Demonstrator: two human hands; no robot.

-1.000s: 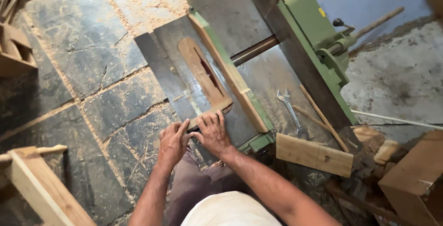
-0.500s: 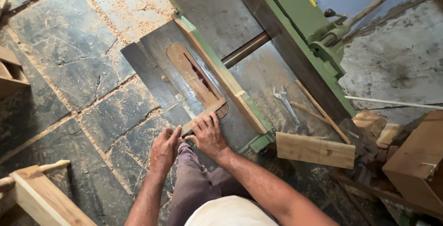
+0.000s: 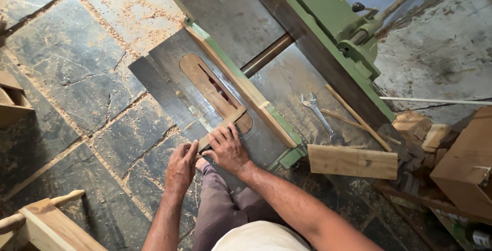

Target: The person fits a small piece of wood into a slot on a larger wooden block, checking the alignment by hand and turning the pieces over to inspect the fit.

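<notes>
**Lighting and Picture Quality: Head View**

I found the scene evenly lit by soft daylight, moderately bright, with no hard glare. Shadows were faint and short; the stone floor [image 3: 77,92] read dark. Focus held sharp across the centre. I noted wide-angle bending of straight lines toward the edges and slight softness in the corners.
</notes>
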